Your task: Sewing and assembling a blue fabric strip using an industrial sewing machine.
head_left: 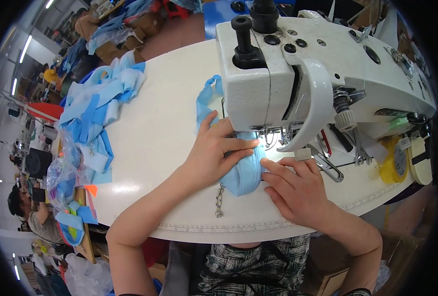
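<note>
A light blue fabric piece (247, 178), folded and rounded at its near end, lies beneath the needle area of a white sewing machine (251, 93). Its strip curls out on the far left side of the machine head. My left hand (214, 150) has thumb and index finger pressed together on the fabric close to the presser foot (268, 138); its other fingers spread farther back. From the right, my right hand (298, 190) grips the fabric's edge with bent fingers, partly hidden. A short metal chain (219, 201) with a bead-like end hangs out beside the fabric.
A heap of blue and white fabric pieces (98, 106) lies at the table's left edge. Right of the machine bed are scissors (324, 144), a metal clip-like tool (329, 167) and a yellow tape roll (394, 160). A printed ruler (238, 230) follows the table's near edge. Another person (36, 214) sits far left.
</note>
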Demonstrator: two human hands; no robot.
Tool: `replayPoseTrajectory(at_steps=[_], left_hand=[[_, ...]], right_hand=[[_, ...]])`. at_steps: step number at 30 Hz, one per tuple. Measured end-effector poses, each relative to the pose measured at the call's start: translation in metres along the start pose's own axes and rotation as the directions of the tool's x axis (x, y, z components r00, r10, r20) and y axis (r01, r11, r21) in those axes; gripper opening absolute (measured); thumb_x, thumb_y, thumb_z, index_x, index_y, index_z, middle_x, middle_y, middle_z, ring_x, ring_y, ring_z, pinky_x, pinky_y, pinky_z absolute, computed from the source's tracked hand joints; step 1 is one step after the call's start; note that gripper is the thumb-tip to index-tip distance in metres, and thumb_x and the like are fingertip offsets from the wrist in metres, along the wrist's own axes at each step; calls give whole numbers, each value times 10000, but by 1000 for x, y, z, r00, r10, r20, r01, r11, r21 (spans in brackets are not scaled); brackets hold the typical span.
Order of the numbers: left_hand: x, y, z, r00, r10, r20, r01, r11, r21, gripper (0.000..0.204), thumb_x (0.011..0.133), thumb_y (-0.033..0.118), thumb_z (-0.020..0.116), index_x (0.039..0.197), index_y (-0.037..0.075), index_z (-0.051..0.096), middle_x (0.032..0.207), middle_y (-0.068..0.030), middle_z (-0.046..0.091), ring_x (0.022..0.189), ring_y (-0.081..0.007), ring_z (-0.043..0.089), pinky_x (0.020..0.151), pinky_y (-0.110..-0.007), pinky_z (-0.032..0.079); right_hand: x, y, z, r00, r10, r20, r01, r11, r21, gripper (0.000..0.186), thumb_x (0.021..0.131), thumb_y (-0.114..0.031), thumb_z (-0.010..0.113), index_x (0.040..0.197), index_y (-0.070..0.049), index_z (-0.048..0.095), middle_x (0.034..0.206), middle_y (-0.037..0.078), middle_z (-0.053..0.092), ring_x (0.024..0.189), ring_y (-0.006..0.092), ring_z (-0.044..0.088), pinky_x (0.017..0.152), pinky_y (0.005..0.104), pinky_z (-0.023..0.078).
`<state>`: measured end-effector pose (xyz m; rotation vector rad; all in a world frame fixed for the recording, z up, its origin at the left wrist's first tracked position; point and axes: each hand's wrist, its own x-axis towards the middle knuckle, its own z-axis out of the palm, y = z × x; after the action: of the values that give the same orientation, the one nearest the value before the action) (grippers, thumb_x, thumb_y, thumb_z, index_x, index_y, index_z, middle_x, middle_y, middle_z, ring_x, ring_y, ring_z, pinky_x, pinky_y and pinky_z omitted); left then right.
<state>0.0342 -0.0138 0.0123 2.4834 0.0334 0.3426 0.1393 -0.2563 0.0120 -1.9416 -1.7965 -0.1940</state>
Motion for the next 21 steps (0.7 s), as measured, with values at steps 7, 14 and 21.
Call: replayPoseTrajectory(at_steps=[7,14,21], left_hand=[[9,-12,2,983,-182,32,183,942,-282,184,908,233,800,1066,148,841,1164,-48,707,1130,-236,654,1225,-602,229],[14,-20,2,987,-147,-62,133,971,-197,126,897,217,807,956,106,821,1209,-44,705,1140,-236,657,1201,-610,259],[9,-14,12,962,29,-273,-5,996,89,137,906,214,797,967,95,828,1106,-49,717,1108,-279,641,1188,-563,301]], right_hand=[[3,4,-2,999,29,21,-29,1000,4,305,903,-249,758,1146,-80,685,1410,61,637,1040,271,600,946,453,454],[5,6,-3,998,30,59,-32,999,27,304,922,-266,746,1161,-89,686,1449,49,630,1016,279,598,972,456,435],[6,2,-5,993,60,99,-66,996,63,289,913,-246,751,1151,-91,692,1438,77,637,1135,294,613,958,454,434]])
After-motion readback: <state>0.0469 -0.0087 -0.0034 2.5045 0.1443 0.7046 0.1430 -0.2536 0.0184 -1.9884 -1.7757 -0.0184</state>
